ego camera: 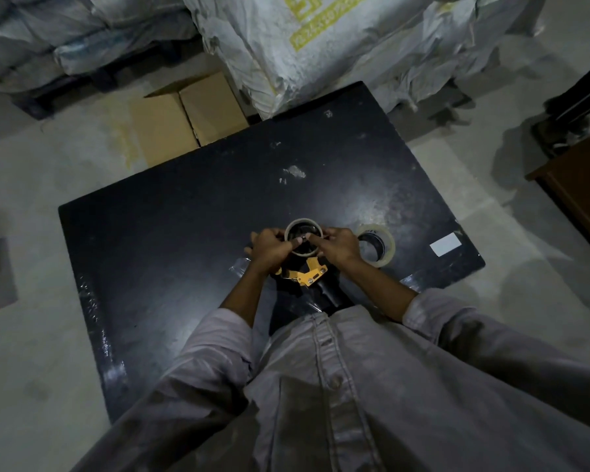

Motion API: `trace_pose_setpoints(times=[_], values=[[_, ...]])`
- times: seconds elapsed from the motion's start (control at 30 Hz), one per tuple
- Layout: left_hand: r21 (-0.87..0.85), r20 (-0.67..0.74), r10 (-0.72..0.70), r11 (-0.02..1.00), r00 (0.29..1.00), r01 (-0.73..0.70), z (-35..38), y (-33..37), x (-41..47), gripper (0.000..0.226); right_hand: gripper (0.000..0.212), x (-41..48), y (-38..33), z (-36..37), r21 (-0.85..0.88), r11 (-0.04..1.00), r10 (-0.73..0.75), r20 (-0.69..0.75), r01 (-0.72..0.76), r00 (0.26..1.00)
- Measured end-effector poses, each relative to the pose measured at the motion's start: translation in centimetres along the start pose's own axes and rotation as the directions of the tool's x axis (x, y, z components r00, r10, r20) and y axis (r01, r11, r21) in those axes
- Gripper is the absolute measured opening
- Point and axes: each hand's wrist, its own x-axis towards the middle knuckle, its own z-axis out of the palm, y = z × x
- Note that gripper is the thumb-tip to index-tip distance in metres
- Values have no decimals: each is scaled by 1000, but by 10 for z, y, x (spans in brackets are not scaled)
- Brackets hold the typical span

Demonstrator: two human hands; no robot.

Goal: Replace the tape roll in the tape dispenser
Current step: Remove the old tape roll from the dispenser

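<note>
A thin, nearly bare cardboard tape core (pixel 303 224) sits on the hub of an orange and black tape dispenser (pixel 310 276), which lies on a black table (pixel 171 240). My left hand (pixel 271 248) grips the core's left side. From the right, my right hand (pixel 338 248) pinches the core's rim with its fingertips. A full roll of clear tape (pixel 377 245) lies flat on the table just right of my right hand. The dispenser's black handle points toward my body.
A white label (pixel 445 244) is stuck near the table's right edge. An open cardboard box (pixel 188 117) lies on the floor beyond the table's far left corner. White woven sacks (pixel 321 46) are stacked behind. A brown wooden piece of furniture (pixel 579 189) stands at the right.
</note>
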Motion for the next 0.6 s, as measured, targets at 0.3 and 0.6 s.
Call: trace_pose_setpoints(times=[0.3,0.6], values=[[-88,13,0,996,1000,1,-2,-3,-2,46,41,-7,-9,-1,50,998,43,-35,-41,998],[-110,8,0,994,1000,1,4,-13,-1,55,49,-7,-12,-5,85,995,65,-37,-61,997]])
